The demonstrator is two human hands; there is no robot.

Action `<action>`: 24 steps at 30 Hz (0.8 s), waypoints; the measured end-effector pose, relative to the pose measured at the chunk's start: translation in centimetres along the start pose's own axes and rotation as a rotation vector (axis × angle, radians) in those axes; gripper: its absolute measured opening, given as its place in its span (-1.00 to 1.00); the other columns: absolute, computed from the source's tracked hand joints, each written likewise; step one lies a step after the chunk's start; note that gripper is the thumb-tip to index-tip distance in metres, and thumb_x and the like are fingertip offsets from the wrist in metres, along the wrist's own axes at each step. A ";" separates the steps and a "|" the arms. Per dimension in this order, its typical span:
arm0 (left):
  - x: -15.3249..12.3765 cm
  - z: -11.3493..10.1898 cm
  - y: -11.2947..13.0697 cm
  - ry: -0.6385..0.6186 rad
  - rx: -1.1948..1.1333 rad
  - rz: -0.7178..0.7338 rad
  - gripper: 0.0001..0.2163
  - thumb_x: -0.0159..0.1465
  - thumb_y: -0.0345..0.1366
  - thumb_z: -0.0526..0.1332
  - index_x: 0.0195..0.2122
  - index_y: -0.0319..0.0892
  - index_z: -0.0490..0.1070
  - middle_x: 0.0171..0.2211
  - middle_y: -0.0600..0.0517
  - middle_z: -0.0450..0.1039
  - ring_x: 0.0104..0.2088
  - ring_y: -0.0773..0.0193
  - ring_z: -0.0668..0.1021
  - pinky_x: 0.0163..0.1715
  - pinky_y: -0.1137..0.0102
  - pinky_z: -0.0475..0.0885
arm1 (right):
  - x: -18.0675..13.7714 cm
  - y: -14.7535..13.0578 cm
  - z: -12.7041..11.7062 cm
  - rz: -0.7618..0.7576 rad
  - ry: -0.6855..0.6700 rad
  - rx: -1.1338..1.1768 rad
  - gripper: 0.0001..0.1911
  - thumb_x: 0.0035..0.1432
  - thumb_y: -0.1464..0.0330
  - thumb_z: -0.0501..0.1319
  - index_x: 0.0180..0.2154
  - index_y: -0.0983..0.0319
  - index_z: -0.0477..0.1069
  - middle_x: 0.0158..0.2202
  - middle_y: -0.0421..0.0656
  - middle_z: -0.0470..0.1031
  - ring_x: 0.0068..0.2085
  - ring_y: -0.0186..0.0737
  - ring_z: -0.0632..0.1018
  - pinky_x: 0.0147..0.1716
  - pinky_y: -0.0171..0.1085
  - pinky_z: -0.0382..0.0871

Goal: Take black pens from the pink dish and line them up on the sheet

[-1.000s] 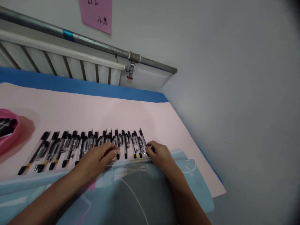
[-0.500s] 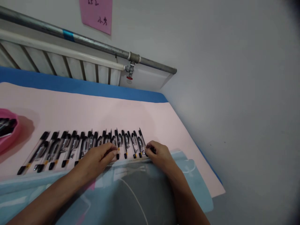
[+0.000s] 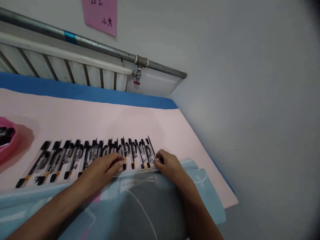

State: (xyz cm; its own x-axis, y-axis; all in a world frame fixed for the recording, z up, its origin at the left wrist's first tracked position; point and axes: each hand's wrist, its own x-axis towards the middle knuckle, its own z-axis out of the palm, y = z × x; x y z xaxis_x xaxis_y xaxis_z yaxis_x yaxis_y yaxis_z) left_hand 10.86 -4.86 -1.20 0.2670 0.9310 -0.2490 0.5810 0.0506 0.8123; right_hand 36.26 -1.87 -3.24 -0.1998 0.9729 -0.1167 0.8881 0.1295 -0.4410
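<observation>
Transparent pens with black ends (image 3: 132,153) lie side by side in a long row on the pink table surface (image 3: 120,120). Loose clips, small metal parts and thin refills lie among them. My left hand (image 3: 106,166) is over the row's middle, thumb and fingertips closed at the lower part of a pen (image 3: 124,163). At the right end, my right hand (image 3: 170,165) has its fingers pinched together at the lower end of a slim dark refill (image 3: 151,145). The bent fingers hide whatever else is in that hand.
A pink bowl (image 3: 11,148) with black pieces stands at the left edge. A light blue patterned cover (image 3: 210,193) hangs over the table's front edge. Behind the blue table border (image 3: 100,93) are a radiator (image 3: 77,71) and a metal pipe (image 3: 107,50); a wall rises to the right.
The slim refill at the row's right end now stands apart from the neighbouring pen, and a dark piece at my right fingers is out of sight. My left hand has hardly moved.
</observation>
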 end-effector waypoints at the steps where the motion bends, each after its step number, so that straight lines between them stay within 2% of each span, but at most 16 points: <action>1: 0.0 0.0 0.0 -0.004 0.001 -0.002 -0.69 0.21 -0.09 -0.03 -0.22 -0.13 0.40 -0.29 0.00 0.51 -0.26 0.17 0.51 -0.27 0.33 0.34 | 0.0 0.0 0.0 0.007 -0.003 0.003 -0.86 -0.01 0.37 0.12 -0.32 0.19 0.34 -0.47 -0.24 0.42 -0.46 -0.35 0.35 -0.49 -0.38 0.05; 6: 0.0 0.0 0.1 -0.012 -0.002 -0.017 -0.69 0.21 -0.09 -0.03 -0.22 -0.12 0.39 -0.27 -0.01 0.51 -0.24 0.15 0.50 -0.26 0.32 0.35 | -0.1 -0.5 -0.3 0.066 -0.031 0.016 -0.76 -0.03 0.30 0.18 -0.25 0.19 0.33 -0.47 -0.24 0.42 -0.46 -0.34 0.36 -0.49 -0.38 0.06; 13: 0.0 -0.1 0.2 -0.009 0.011 -0.012 -0.69 0.19 -0.10 -0.02 -0.24 -0.12 0.42 -0.29 -0.01 0.52 -0.26 0.16 0.51 -0.29 0.34 0.35 | 0.0 -0.3 -0.2 0.044 0.010 -0.012 -0.84 0.02 0.35 0.12 -0.28 0.21 0.34 -0.50 -0.24 0.40 -0.48 -0.34 0.34 -0.50 -0.38 0.04; 21: 0.0 0.0 0.2 -0.017 0.018 -0.019 -0.69 0.20 -0.09 -0.02 -0.22 -0.10 0.41 -0.27 -0.02 0.52 -0.24 0.14 0.51 -0.26 0.32 0.36 | -0.2 -1.1 -0.7 0.090 -0.033 -0.021 -0.71 -0.05 0.26 0.21 -0.23 0.19 0.33 -0.44 -0.22 0.43 -0.45 -0.33 0.36 -0.48 -0.38 0.06; 24: 0.0 -0.1 0.3 -0.024 0.017 -0.008 -0.68 0.20 -0.08 -0.03 -0.21 -0.11 0.40 -0.28 -0.04 0.51 -0.25 0.13 0.51 -0.27 0.31 0.36 | -0.1 -1.1 -0.6 0.087 -0.022 -0.025 -0.75 -0.01 0.27 0.18 -0.24 0.20 0.33 -0.45 -0.21 0.43 -0.46 -0.33 0.36 -0.49 -0.37 0.06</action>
State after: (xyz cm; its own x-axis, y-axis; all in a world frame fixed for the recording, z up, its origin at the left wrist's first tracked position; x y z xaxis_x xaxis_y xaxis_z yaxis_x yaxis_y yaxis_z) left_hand 10.96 -4.87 -0.94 0.2811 0.9215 -0.2681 0.5962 0.0512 0.8012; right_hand 35.54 -2.00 -2.20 -0.1302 0.9762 -0.1732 0.9123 0.0496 -0.4065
